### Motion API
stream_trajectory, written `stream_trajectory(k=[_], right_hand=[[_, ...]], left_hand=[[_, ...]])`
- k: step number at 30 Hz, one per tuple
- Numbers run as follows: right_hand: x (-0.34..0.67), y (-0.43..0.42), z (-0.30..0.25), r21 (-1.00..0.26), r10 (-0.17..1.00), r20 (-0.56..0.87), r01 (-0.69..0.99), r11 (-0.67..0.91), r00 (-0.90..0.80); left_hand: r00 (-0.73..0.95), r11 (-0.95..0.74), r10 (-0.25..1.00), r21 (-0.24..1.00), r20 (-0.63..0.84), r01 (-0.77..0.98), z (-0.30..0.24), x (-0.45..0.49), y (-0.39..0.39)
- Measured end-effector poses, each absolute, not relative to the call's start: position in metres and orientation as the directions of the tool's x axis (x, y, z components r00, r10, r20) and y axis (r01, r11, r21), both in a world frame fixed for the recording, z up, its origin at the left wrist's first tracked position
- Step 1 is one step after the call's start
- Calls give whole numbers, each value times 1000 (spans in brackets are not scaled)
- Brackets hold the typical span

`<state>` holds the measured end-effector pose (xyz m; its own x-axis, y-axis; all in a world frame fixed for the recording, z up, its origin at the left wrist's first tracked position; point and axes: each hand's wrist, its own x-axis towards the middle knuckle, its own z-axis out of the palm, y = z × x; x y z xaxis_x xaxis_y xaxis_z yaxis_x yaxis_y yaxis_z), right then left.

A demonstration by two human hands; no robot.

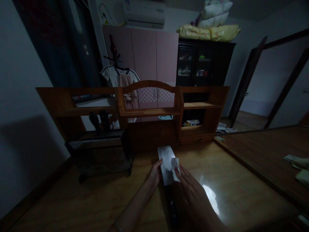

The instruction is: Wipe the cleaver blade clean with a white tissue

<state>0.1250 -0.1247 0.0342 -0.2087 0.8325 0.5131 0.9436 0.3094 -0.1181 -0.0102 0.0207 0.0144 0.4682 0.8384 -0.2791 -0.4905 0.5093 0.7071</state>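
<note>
Left hand grips the cleaver at its left edge, right hand holds tissue on its blade; probably heavy and stiff, safest by its handle

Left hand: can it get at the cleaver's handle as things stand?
Likely yes: the left hand touches the blade just beyond the handle, with nothing visible between; the right hand, with the tissue, is on the other side.

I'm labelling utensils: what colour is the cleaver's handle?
The cleaver's handle looks black in this dim light; it shows in the head view, the only one.
</note>
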Motion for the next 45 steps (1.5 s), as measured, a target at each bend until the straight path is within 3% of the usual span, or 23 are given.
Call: stream_trajectory(k=[4,7,12,17,21,27,33,40,45], right_hand=[[99,-126,39,-83,814,442,887,455,-376],[97,-125,43,-179,848,371,867,466,-379],[120,-127,49,-349,916,329,872,344,-230],[142,-124,50,-444,889,458,870,217,12],[137,-118,49,-364,862,496,876,317,-106],[100,-115,49,-287,871,317,838,464,-374],[110,-102,41,-220,881,362,891,398,-304],[159,-100,18,-162,943,331,983,80,-23],[145,-118,20,-181,906,413,965,187,-98]], left_hand=[[481,568,803,696,-351,-439,14,-12,21],[475,570,803,698,-361,-433,13,-13,21],[470,527,829,704,-302,-476,6,-11,25],[458,502,843,720,-283,-479,-4,-8,31],[478,510,834,717,-276,-475,-1,-8,29],[472,557,810,708,-348,-434,10,-13,22],[466,528,830,702,-307,-477,8,-10,23],[481,527,824,714,-298,-461,2,-7,28],[482,529,823,714,-301,-459,4,-9,27]])
